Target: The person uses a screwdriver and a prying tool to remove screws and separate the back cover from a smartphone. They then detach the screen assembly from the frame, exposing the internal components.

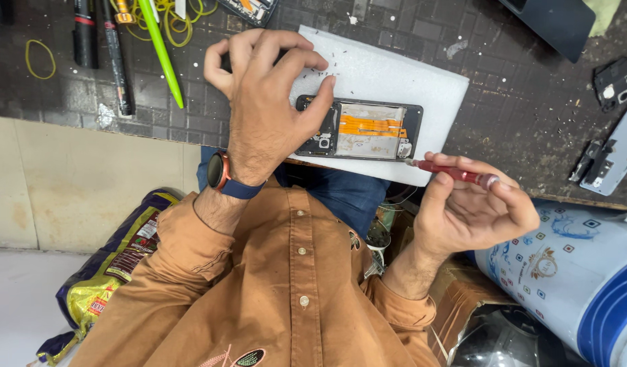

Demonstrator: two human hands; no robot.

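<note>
Left fingers: the left hand presses its thumb tip on the near end of the opened phone, other fingers curled above, gripping nothing.
Right fingers: the right hand pinches a red screwdriver, tip at the phone's corner.
Phone: back off, orange ribbon showing, lying on a white foam pad.
Bench: dark worktop; green pen, yellow rubber bands beyond.
Wrist: orange-rimmed watch.
</note>
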